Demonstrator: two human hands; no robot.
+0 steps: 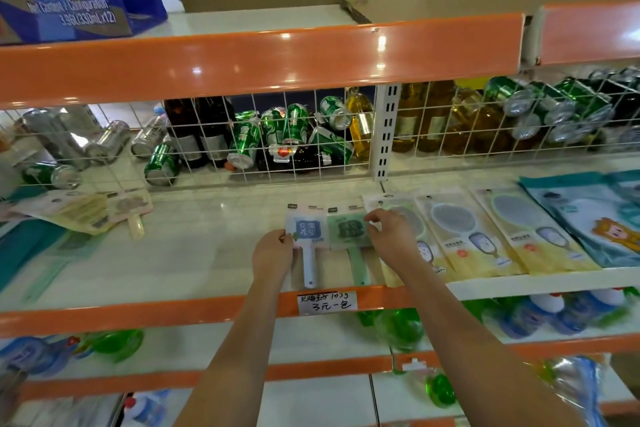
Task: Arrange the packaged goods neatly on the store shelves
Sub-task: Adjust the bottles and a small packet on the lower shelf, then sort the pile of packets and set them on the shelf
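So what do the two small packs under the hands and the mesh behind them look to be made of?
Blue pack and green pack: seemingly clear glossy plastic film over printed card, with hard plastic handles poking out below. Wire mesh: looks like white-coated metal grid. Left hand pinches the blue pack; right hand pinches the green.

Two fan packs (327, 230) side by side (touching) — cans (273, 132) behind

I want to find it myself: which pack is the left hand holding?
Look at the middle shelf, just above the handwritten price tag. The left hand pinches the blue pack with a white handle; its neighbour, the green pack, has a green handle.
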